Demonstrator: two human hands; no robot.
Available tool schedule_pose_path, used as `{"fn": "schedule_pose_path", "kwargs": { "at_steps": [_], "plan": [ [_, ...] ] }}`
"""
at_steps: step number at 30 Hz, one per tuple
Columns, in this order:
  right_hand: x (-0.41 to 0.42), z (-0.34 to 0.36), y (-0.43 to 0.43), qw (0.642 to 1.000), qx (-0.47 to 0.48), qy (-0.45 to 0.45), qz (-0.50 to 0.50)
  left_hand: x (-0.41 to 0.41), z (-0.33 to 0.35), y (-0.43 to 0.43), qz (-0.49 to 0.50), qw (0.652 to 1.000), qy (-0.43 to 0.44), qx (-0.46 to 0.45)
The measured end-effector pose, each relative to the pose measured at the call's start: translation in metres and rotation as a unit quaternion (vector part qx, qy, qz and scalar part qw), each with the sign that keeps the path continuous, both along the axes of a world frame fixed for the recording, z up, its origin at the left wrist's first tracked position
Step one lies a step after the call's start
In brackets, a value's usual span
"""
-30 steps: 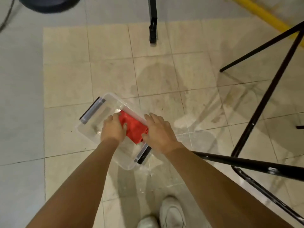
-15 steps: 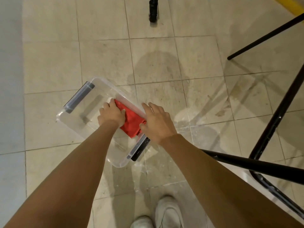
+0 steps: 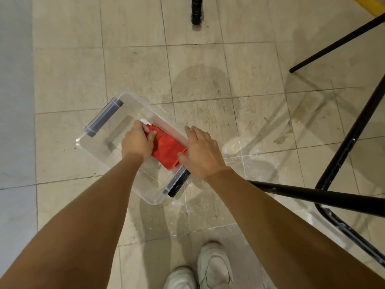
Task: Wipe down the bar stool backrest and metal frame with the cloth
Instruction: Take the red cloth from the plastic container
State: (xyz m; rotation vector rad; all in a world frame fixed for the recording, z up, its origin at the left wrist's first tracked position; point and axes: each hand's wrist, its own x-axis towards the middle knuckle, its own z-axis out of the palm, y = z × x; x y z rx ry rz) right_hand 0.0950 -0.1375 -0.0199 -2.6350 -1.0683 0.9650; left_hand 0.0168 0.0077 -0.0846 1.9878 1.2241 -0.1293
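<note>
One head-worn wide-angle camera looked steeply down at the beige tiled floor [image 3: 208, 69].
It faced forward and down at arm's reach: a clear plastic storage box [image 3: 98, 147] sat mid-frame, white shoes [image 3: 214, 265] at the bottom edge, and a black metal stool frame [image 3: 346, 147] along the right side.

Red cloth [image 3: 168, 147]; clear tub [image 3: 98, 151], grey handles [image 3: 104, 116]; black frame [image 3: 343, 147].

No legible text, brand, number or sign anywhere. A small white tag [image 3: 145, 122] sat at the far end of the red cloth [image 3: 168, 149] in the clear bin [image 3: 135, 97], too small to read. The bin's grey handle [image 3: 104, 117], the black stool frame [image 3: 343, 151] and the white shoes [image 3: 214, 265] showed no readable marks.
</note>
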Motion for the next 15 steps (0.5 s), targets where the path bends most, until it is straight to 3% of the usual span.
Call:
{"fn": "schedule_pose_path", "kwargs": {
  "at_steps": [2,6,9,15],
  "plan": [
    [0.001,0.005,-0.002,1.0,-0.005,0.002,0.003,0.0,0.006,-0.004,-0.018,0.999,0.004,0.033],
    [0.001,0.016,-0.003,1.0,-0.007,-0.002,0.002,0.002,0.012,-0.008,-0.075,0.993,0.089,-0.033],
    [0.001,0.028,-0.002,1.0,-0.005,-0.009,0.002,-0.002,0.024,-0.011,-0.14,0.978,0.151,-0.028],
    [-0.003,0.055,-0.008,1.0,0.005,-0.013,0.002,-0.015,0.071,-0.017,-0.173,0.983,0.054,0.028]
  ]
}}
